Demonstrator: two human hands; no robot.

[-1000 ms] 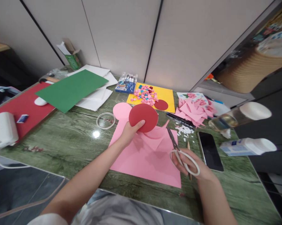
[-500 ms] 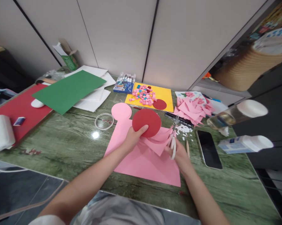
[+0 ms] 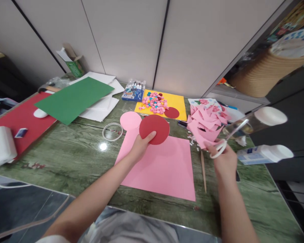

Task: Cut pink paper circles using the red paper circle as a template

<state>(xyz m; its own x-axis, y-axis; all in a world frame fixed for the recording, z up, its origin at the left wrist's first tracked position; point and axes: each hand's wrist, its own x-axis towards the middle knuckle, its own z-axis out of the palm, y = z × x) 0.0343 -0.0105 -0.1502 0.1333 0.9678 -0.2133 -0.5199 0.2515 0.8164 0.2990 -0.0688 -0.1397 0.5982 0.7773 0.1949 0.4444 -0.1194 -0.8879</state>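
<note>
Above the pink paper sheet (image 3: 164, 172), my left hand (image 3: 140, 147) pinches a red paper circle (image 3: 155, 128) between thumb and fingers. My right hand (image 3: 224, 162) is at the right, closed on white-handled scissors (image 3: 219, 150) whose blades point up and away. The same fingers also grip a pink paper scrap (image 3: 204, 139), which overlaps the front of a pile of pink paper scraps (image 3: 205, 116). A pink paper circle (image 3: 130, 120) lies at the sheet's upper left corner. Below the scrap is a pointed wooden stick (image 3: 204, 172).
Yellow paper (image 3: 178, 101) at the back bears small coloured balls (image 3: 155, 103) and a second red circle (image 3: 172, 112). A marker box (image 3: 133, 94), white ring (image 3: 112, 131) and green sheet (image 3: 73, 98) lie leftward. Two bottles, one a white bottle (image 3: 265, 154), stand right; my right hand mostly hides the phone.
My right hand, still with the scissors, took the pink scrap from beneath the red circle and carried it right to the scrap pile. The left hand stayed nearly in place with the red circle.
</note>
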